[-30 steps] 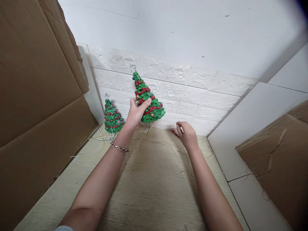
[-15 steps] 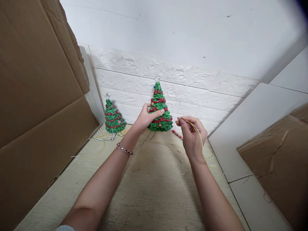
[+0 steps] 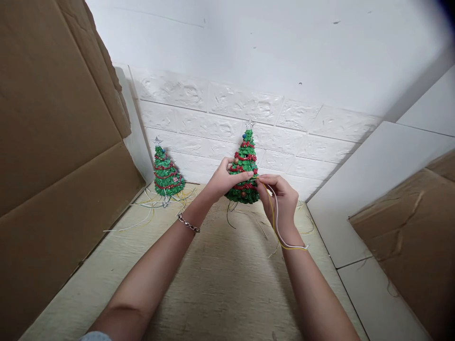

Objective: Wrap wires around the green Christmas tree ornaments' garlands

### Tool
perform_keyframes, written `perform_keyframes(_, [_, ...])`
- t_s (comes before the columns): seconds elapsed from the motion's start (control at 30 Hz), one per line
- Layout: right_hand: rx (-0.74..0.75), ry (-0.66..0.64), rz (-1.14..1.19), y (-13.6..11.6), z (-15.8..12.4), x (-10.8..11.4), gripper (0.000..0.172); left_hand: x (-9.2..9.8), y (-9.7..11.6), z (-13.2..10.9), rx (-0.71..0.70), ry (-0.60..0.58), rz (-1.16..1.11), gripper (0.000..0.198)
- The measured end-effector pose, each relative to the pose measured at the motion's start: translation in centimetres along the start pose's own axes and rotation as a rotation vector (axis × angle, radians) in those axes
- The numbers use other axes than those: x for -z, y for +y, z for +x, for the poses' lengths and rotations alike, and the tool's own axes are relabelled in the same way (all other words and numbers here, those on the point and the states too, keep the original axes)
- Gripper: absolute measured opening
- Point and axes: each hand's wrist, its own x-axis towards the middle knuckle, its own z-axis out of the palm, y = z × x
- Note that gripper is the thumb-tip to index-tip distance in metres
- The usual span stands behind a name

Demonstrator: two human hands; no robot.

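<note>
A green miniature Christmas tree (image 3: pixel 246 163) with red garlands and a silvery star on top is gripped by my left hand (image 3: pixel 226 180), thumb across its front. Thin dark wires (image 3: pixel 231 219) hang below its base. Pinched between the thumb and finger of my right hand (image 3: pixel 280 194) are yellow and white wires (image 3: pixel 275 218), whose tips meet the tree's right front; whether they enter it I cannot tell. Their loose length curves down over my right wrist. A second, similar tree (image 3: pixel 168 175) stands to the left, glittery, with a grey star.
Loose white and yellow wires (image 3: pixel 142 213) spread around the second tree's base. More wire pieces (image 3: pixel 263 227) lie on the wooden tabletop (image 3: pixel 220 284). Cardboard (image 3: pixel 71 142) walls the left side, another cardboard piece (image 3: pixel 401 246) the right. A white brick-patterned wall (image 3: pixel 192 130) closes the back.
The held tree has moved right and slightly down with my left hand. My right hand has come left, bringing the wire tips against the tree.
</note>
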Motion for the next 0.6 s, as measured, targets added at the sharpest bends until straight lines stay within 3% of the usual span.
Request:
perform_keyframes(0.13, [0.241,-0.010,-0.165,0.07,0.20,0.21,0.010,-0.02,0.20,-0.16,0.011,-0.004,0.019,0.059])
perform_keyframes(0.23, [0.332,-0.010,-0.205,0.20,0.25,0.13,0.013,-0.07,0.38,-0.32,0.019,0.003,0.021,0.058])
perform_keyframes(0.4, [0.383,-0.042,-0.252,0.43,0.11,-0.06,0.014,-0.24,0.43,-0.32,0.018,0.004,0.024,0.057])
perform_keyframes(0.6, [0.332,-0.101,-0.242,0.21,0.20,0.19,0.013,-0.13,0.54,-0.24,0.013,0.041,0.082,0.056])
